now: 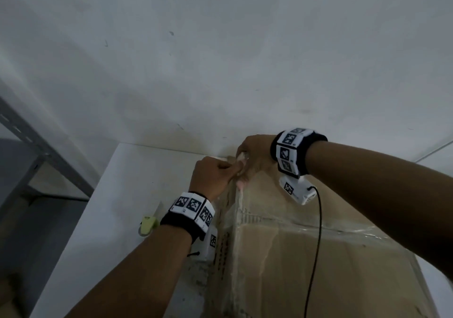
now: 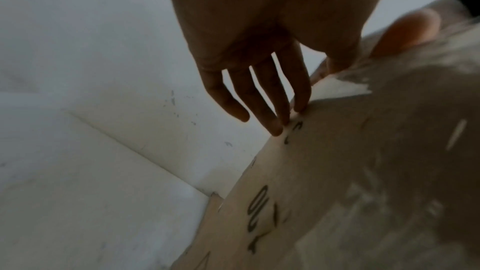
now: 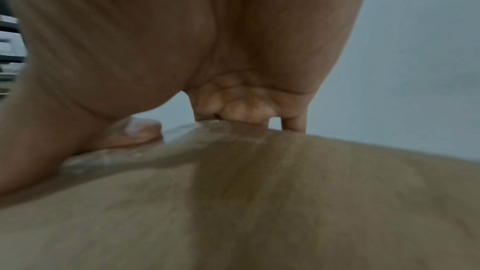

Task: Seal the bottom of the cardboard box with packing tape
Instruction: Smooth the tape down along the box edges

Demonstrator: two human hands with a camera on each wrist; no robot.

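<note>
The brown cardboard box (image 1: 294,256) lies on a white table (image 1: 117,207), flaps up, with clear packing tape (image 1: 239,209) along its seam to the far edge. My left hand (image 1: 220,170) rests at the far left of that edge, thumb on the tape. In the left wrist view its straight fingers (image 2: 272,110) touch the printed side of the box (image 2: 324,192). My right hand (image 1: 252,151) grips the far edge. In the right wrist view its thumb (image 3: 140,130) presses the tape (image 3: 130,159) on the box (image 3: 259,213), with the fingers curled over the rim.
A tape roll with a yellow-green piece (image 1: 147,227) sits on the table left of the box, partly behind my left wrist. A white wall stands right behind the box. A grey metal shelf frame (image 1: 29,133) stands at the left. A black cable (image 1: 318,219) hangs across the box top.
</note>
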